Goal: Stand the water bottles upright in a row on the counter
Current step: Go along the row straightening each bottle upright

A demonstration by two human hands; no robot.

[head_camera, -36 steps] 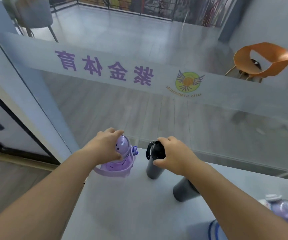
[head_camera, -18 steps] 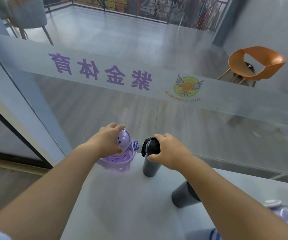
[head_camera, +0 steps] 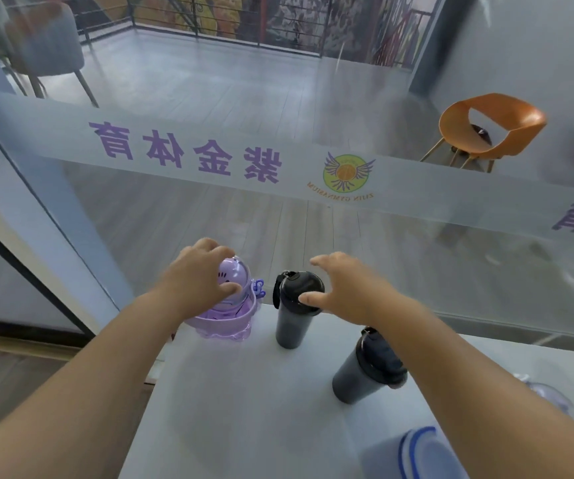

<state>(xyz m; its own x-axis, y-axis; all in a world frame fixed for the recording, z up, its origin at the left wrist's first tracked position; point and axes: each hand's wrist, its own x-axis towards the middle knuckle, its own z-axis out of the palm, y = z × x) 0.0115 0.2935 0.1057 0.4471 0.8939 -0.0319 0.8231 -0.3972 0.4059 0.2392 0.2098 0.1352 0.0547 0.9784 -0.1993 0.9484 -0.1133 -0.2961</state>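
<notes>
A squat purple bottle (head_camera: pixel 225 323) stands upright at the far left corner of the white counter (head_camera: pixel 244 409). My left hand (head_camera: pixel 197 274) grips its domed lid from above. Right beside it stands a dark grey bottle (head_camera: pixel 294 314) with a black lid. My right hand (head_camera: pixel 344 288) hovers just right of that lid, fingers spread, off the bottle. A second dark grey bottle (head_camera: pixel 365 371) stands nearer me under my right forearm. The top of a pale purple bottle (head_camera: pixel 548 397) peeks out at the right edge.
A clear container with a blue-rimmed lid (head_camera: pixel 420 454) sits at the counter's near right. A glass wall (head_camera: pixel 278 219) with purple lettering rises directly behind the bottles. The counter's left edge (head_camera: pixel 154 378) drops to the floor. An orange chair (head_camera: pixel 489 129) stands beyond the glass.
My right hand has let go of the dark grey bottle's lid and opened, pulling slightly right. The left hand stays on the purple bottle.
</notes>
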